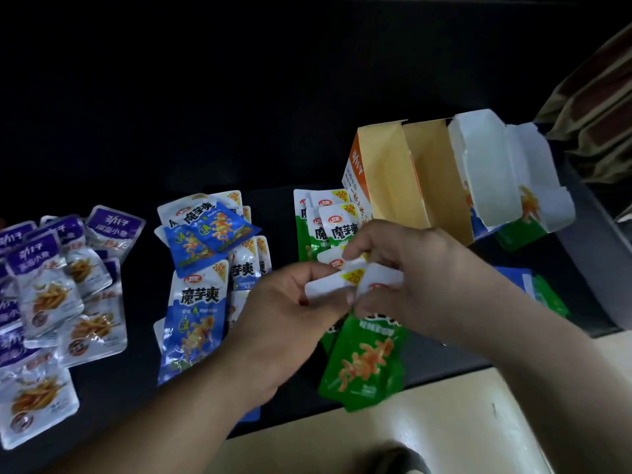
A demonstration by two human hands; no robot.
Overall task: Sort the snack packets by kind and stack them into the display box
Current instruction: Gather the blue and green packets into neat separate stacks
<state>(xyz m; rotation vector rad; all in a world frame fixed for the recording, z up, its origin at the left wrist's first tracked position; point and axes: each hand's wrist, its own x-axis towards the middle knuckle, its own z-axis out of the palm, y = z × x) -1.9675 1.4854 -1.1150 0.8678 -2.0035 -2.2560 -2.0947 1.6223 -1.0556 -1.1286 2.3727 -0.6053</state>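
Both hands hold a small stack of green packets above the dark table. My left hand pinches the white top edges of the stack from the left. My right hand grips the same tops from the right, fingers curled over them. More green packets lie just behind the hands. A pile of blue packets lies in the middle, and purple-and-silver packets spread at the left. The orange display box stands open behind my right hand, its inside bare cardboard.
A white-and-blue opened box sits right of the orange box, with a few blue and green packets near it. A grey tray edge runs along the right. The pale table edge lies near me.
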